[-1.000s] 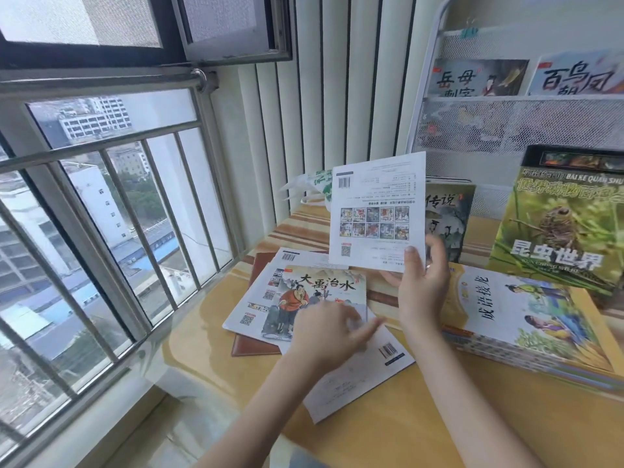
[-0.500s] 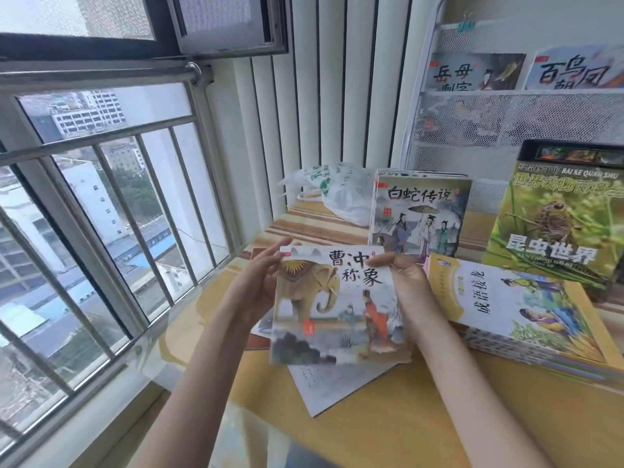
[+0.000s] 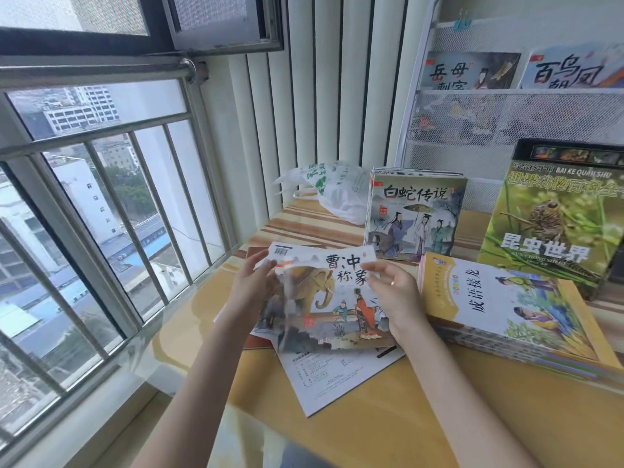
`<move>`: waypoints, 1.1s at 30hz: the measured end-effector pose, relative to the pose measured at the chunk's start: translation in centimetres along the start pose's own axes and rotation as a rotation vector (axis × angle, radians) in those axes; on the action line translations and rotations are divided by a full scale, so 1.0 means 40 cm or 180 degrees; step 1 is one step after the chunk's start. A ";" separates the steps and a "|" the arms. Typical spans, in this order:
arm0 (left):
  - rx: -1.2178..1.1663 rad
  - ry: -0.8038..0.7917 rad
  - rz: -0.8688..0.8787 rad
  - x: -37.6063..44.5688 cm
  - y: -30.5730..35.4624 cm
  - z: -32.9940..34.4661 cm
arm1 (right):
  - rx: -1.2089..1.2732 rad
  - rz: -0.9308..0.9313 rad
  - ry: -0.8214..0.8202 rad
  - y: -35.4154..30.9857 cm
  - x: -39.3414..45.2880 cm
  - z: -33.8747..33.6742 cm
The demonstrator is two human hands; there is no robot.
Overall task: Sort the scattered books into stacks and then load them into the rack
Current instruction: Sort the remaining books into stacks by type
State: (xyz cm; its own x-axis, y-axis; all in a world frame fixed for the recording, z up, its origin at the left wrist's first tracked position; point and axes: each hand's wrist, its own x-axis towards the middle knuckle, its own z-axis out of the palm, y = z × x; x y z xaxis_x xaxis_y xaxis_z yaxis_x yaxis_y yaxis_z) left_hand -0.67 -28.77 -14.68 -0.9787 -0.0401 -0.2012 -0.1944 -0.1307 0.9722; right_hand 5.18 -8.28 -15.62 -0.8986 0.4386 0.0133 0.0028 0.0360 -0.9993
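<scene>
A wooden table (image 3: 422, 417) by the barred window (image 3: 101, 197) carries a white mesh book rack (image 3: 506, 123) at the back, an insect encyclopedia (image 3: 553, 228) leaning before it, a stack of idiom books (image 3: 506, 309) lying flat on the right, and an upright set of picture books (image 3: 415, 214) beside a plastic bag (image 3: 331, 190). Just above loose books lying on the table (image 3: 331, 376), both hands grasp the elephant picture book (image 3: 331, 305): the left hand (image 3: 251, 285) pinches its left edge, which is blurred, and the right hand (image 3: 393, 292) pinches its right edge.
</scene>
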 end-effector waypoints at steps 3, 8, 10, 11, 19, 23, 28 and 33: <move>0.0465 0.0169 -0.0177 0.012 -0.017 -0.027 | -0.0280 0.0077 0.0453 0.011 0.004 0.003; -0.0032 -0.0121 -0.0702 0.008 0.016 -0.042 | -0.1431 0.0098 -0.0117 0.034 -0.004 0.014; -0.0225 -0.0190 -0.0885 -0.001 0.023 -0.041 | -0.1516 -0.0010 -0.0305 0.039 -0.007 0.024; -0.0340 -0.0187 -0.0955 0.000 0.023 -0.045 | -0.1534 -0.0026 -0.0349 0.042 -0.007 0.027; 0.0598 -0.0393 -0.0535 -0.026 -0.010 -0.009 | 0.0098 -0.0003 -0.0165 0.040 0.005 0.029; 0.0229 -0.0155 -0.0098 -0.029 -0.011 0.012 | 0.0476 0.0536 -0.0430 0.056 0.042 0.008; 0.0329 -0.0427 0.0063 -0.021 0.008 0.017 | -0.0560 0.0058 -0.0392 0.072 0.035 0.014; 0.2336 -0.0754 0.0104 -0.014 0.003 -0.011 | -0.0618 -0.1357 0.1067 0.007 -0.007 0.017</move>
State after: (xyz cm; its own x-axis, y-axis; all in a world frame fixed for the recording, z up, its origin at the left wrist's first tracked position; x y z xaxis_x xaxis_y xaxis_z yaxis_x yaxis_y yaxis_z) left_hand -0.13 -29.18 -14.49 -0.9565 0.1914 -0.2203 -0.0778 0.5605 0.8245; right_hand 5.15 -9.02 -15.93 -0.6499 0.6087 0.4552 -0.2202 0.4224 -0.8793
